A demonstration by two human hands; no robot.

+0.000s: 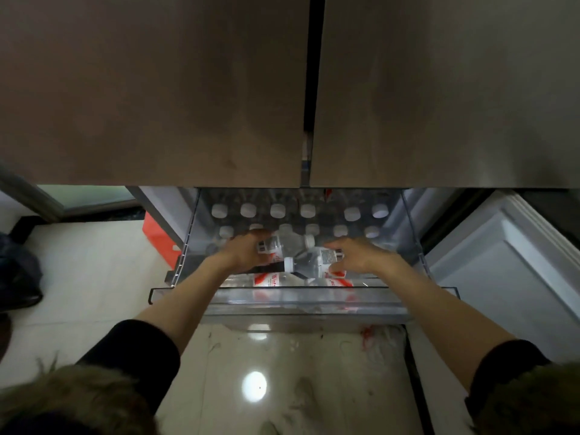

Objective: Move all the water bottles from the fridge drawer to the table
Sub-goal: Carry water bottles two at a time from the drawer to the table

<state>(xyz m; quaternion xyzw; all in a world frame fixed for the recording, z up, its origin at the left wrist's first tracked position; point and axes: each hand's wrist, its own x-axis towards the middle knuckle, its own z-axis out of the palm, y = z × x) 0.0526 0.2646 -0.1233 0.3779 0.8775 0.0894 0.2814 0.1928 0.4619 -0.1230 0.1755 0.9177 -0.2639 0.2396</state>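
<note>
Water bottles, loads of them, all sitting in the pulled-out fridge drawer point(301, 301). Nearest the camera, something furry along the bottom edge is cut off, so I can't say what it is. Black sleeves point(138, 356) are pushed up both forearms. The glossy pale floor point(282, 387) throws back a round lamp glare and has some red smudges just under the drawer front.

At the drawer's front edge, two bottles lie flat point(273, 280); their red and white labels show through the clear wall, but the lettering is too blurry to read. Above them, the left hand point(243, 252) is wrapped around a lying bottle point(282, 243), barcode side up, cap pointing right. The right hand point(357, 255) grips a second bottle point(314, 262) with its white cap pointing left. The two held bottles overlap in the middle.

Toward the drawer's back edge, two rows of upright bottles show mostly as white caps point(277, 211); their bodies are lost in shadow.

Further out: an orange-red bag point(158, 240) on the floor left of the drawer, a dark bundle point(18, 271) at the left edge, an open white door panel point(518, 262) on the right, and the closed brown upper fridge doors point(157, 89) filling the top.
</note>
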